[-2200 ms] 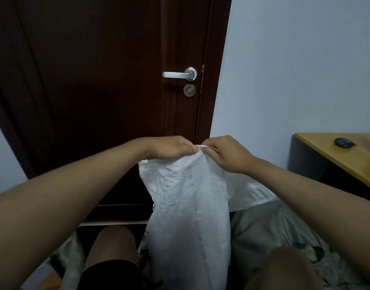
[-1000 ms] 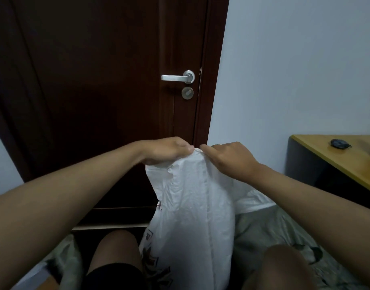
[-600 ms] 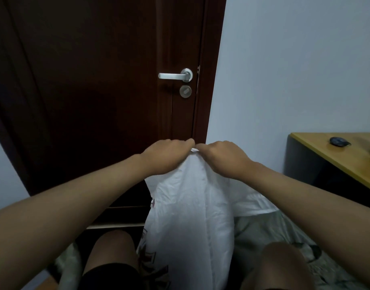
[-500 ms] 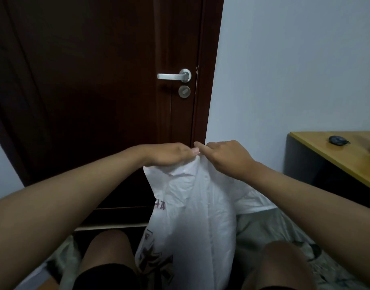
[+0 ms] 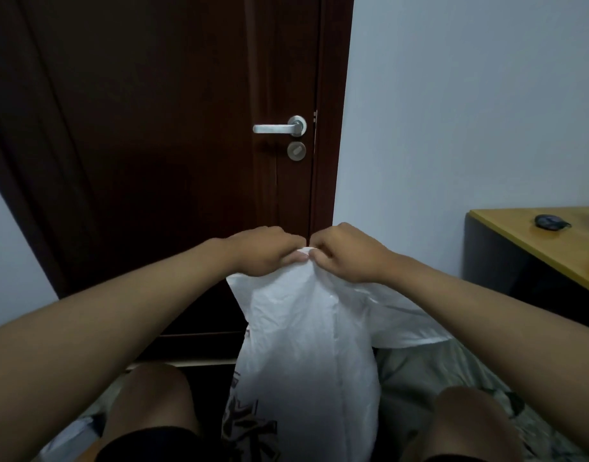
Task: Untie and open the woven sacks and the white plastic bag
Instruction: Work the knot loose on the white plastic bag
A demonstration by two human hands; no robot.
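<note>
A white woven sack (image 5: pixel 303 355) with dark print low on its front stands upright between my knees. Its gathered top is held up in front of me. My left hand (image 5: pixel 266 251) and my right hand (image 5: pixel 346 253) meet at that top, knuckles almost touching, and both pinch the bunched white material with curled fingers. The knot or tie itself is hidden under my fingers. A second white fold (image 5: pixel 406 325) spreads out to the right behind my right forearm.
A dark brown door (image 5: pixel 173 155) with a silver handle (image 5: pixel 279 127) is straight ahead. A yellow-topped desk (image 5: pixel 546 241) with a small dark object (image 5: pixel 549 221) stands at right. Patterned grey bedding (image 5: pixel 429 371) lies under my legs.
My hands have drawn closer together at the sack's top, from slightly apart to almost touching, still pinching the gathered material. The sack has swung a little below them.
</note>
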